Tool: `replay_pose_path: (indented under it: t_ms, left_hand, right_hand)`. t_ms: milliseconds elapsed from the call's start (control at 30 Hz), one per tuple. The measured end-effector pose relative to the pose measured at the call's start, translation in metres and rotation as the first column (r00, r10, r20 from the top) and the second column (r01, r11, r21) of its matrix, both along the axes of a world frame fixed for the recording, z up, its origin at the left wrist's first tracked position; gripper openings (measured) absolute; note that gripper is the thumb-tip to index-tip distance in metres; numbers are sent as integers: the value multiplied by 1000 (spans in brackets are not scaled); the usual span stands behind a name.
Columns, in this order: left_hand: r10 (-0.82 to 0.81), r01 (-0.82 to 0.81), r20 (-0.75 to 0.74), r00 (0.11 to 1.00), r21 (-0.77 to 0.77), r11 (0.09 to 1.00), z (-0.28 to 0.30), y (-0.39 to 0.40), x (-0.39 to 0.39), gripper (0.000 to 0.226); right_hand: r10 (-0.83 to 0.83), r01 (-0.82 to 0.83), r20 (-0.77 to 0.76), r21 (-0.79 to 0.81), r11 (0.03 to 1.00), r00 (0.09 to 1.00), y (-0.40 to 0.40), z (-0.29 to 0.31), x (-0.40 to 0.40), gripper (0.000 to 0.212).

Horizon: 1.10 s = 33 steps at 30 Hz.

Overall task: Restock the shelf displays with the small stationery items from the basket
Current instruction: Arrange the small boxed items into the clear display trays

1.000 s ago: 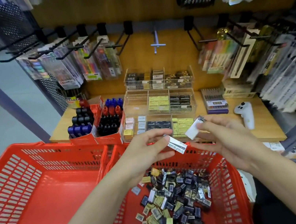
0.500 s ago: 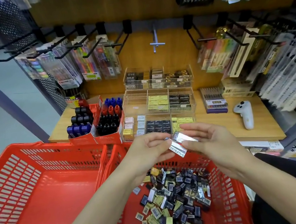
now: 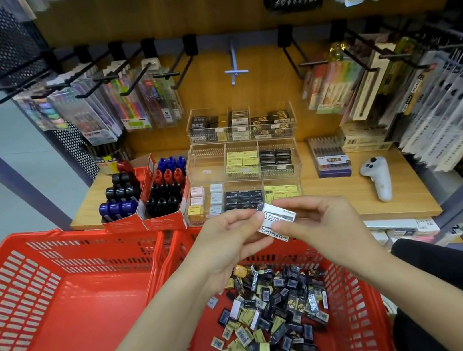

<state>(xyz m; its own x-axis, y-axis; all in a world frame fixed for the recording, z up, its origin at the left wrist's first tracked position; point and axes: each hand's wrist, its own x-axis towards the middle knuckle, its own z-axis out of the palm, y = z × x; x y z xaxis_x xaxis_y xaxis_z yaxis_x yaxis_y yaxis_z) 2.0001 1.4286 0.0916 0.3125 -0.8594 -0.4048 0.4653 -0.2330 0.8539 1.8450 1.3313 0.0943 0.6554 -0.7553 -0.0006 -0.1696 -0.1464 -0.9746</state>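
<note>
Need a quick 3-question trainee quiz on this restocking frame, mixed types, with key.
1. True or false: the left red basket holds the loose stationery packs.
2. What do both hands hold? A) a marker B) white Premium packs C) the white controller
3. Fill in: the left hand and right hand hold them above the ___ basket.

Key: 1 false; 2 B; 3 right

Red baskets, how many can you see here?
2: an empty red basket on the left, and a basket holding small items beside it, under both hands.
</note>
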Motion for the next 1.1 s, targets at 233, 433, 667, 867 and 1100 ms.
replay_pose_path:
  t_ms: [233,433,667,867,1100]
  left_hand:
    - [26,-23,-56,998,53,998,6,-32,21,22]
    - [89,-88,-35,995,35,996,2,-91,64,15]
    - [-102,-71,979,175,116,991,-32,-170,137,50]
    - [-412,-6,907,-85,413,911,-60,-201,177,77]
    - [-363,-19,930,-55,362,932,-64,-205,181,74]
  right_hand:
    - [-19,-128,-239,-582,803,971,-27,3,22,58]
    - [-22,-259,-357,-718,646,934,-94,15,75,46]
    - [-163,-278,-501,-689,669,850,-198,9,147,38]
    - [-144,-394,-653,-601,696,744,-238,-8,205,34]
    - [-154,-377,-741,-495,783,654,-251,-14,239,39]
